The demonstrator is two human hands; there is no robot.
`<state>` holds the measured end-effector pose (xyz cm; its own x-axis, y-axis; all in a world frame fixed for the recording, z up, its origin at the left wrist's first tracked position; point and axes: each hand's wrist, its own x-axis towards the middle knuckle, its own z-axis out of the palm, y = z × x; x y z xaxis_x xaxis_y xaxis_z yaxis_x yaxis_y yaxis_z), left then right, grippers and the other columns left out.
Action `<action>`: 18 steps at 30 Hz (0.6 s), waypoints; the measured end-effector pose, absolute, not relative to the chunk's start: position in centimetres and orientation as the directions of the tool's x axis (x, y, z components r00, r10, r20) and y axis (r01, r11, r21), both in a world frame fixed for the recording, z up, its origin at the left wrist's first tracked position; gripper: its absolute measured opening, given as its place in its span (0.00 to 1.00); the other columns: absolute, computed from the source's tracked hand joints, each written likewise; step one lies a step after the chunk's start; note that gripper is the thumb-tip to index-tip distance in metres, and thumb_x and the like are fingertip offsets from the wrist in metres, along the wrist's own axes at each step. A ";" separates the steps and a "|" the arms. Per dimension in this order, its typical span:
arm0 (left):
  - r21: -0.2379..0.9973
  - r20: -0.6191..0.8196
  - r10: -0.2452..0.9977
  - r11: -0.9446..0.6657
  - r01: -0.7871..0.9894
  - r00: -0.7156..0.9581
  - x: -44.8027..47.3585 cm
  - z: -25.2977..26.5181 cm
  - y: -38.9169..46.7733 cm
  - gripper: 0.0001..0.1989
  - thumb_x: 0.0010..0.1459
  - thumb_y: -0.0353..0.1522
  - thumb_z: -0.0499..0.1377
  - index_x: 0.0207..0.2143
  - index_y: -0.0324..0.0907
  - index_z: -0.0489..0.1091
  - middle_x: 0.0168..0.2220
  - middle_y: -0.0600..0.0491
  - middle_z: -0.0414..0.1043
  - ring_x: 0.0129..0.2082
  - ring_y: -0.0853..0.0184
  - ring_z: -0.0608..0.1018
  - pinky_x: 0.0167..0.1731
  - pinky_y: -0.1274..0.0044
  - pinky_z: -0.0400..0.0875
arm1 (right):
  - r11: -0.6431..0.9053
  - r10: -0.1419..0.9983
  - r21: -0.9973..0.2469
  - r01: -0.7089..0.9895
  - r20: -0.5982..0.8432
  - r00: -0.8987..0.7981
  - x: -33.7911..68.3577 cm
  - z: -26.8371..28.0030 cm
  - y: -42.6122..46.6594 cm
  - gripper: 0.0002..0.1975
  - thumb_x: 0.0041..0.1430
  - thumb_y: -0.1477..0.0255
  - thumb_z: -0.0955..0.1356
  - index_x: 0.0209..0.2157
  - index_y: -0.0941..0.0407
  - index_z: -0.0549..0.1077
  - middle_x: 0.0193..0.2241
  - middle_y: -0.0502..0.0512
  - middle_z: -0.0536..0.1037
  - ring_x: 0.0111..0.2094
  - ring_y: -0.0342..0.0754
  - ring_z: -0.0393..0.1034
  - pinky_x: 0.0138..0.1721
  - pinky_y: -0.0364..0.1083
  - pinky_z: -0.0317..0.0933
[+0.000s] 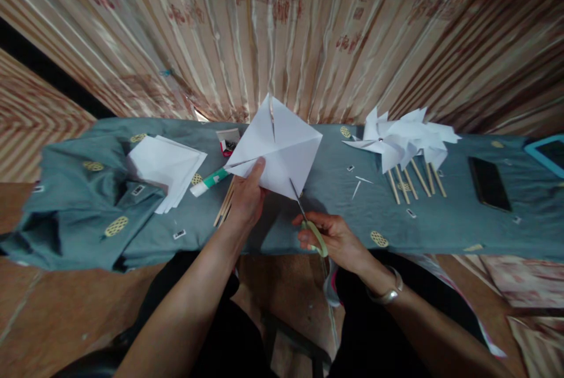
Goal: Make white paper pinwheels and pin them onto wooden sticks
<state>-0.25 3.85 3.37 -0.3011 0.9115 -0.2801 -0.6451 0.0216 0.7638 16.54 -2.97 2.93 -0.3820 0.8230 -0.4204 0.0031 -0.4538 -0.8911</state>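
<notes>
My left hand (249, 196) pinches a square of white paper (286, 149) near its lower left edge, thumb on top. Crease lines run across the sheet, and slits run in from its top and left corners. My right hand (330, 237) grips scissors (315, 237) by their pale green handles. The scissor blades reach the paper's bottom corner, where another cut shows. Under and beside my left hand lie several thin wooden sticks (224, 204) and a green-and-white tube (209, 183), both partly hidden. A small open box (228, 141) with a red side stands behind the paper.
Several white sheets (165, 163) lie stacked on the left of the cloth-covered table (326, 231). Paper pinwheels (400, 137) on wooden sticks are grouped at right, near small paper scraps (359, 184). Farther right are a dark phone (490, 183) and a blue-framed object (546, 151). A curtain (282, 31) hangs behind.
</notes>
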 end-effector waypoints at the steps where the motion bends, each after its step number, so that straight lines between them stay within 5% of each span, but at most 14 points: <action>1: 0.763 -0.282 0.911 0.023 -0.645 -0.301 -0.3 3.3 3.9 0.19 0.48 0.31 0.71 0.43 0.40 0.74 0.41 0.49 0.81 0.44 0.59 0.82 0.42 0.72 0.79 | -0.456 0.823 -0.890 0.002 -0.422 -0.380 16.5 3.0 -3.0 0.25 0.40 0.54 0.79 0.34 0.56 0.75 0.21 0.45 0.73 0.22 0.37 0.65 0.24 0.39 0.59; 18: 0.805 -0.164 0.955 -0.017 -0.594 -0.249 -0.3 3.2 3.7 0.26 0.35 0.28 0.73 0.42 0.40 0.76 0.38 0.51 0.81 0.41 0.61 0.81 0.47 0.69 0.73 | -0.445 0.834 -0.895 0.001 -0.415 -0.362 16.3 2.7 -3.2 0.23 0.41 0.55 0.79 0.33 0.56 0.75 0.20 0.44 0.72 0.21 0.38 0.65 0.24 0.39 0.59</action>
